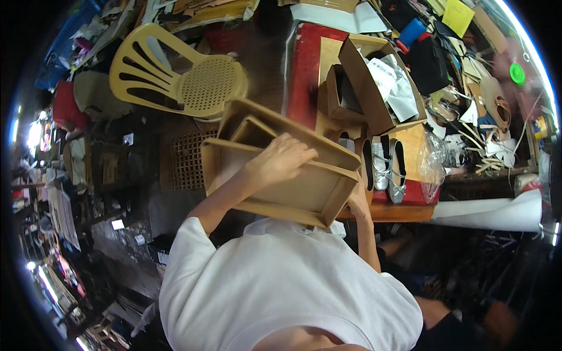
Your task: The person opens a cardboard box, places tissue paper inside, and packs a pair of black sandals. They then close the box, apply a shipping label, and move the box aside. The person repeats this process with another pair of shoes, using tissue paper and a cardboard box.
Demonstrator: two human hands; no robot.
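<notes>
I have the left hand point(283, 157) gripping the adjoining edges of two open cardboard boxes point(287, 188), held before the white shirt point(287, 275) left of the silver shoes point(397, 193), while the right hand point(358, 202), its grip hidden from me, meets their right end.

A yellow chair point(199, 86) with a slatted back stands left of a red table point(304, 76), near a brown lattice point(182, 161). Crumpled clear plastic point(432, 169) lies at the table's right side, near a white roll point(492, 213). Beyond, a blue bottle point(413, 30) sits near a black bag point(428, 64), a yellow sheet point(458, 19) and, farther right, a green ring point(517, 74).
</notes>
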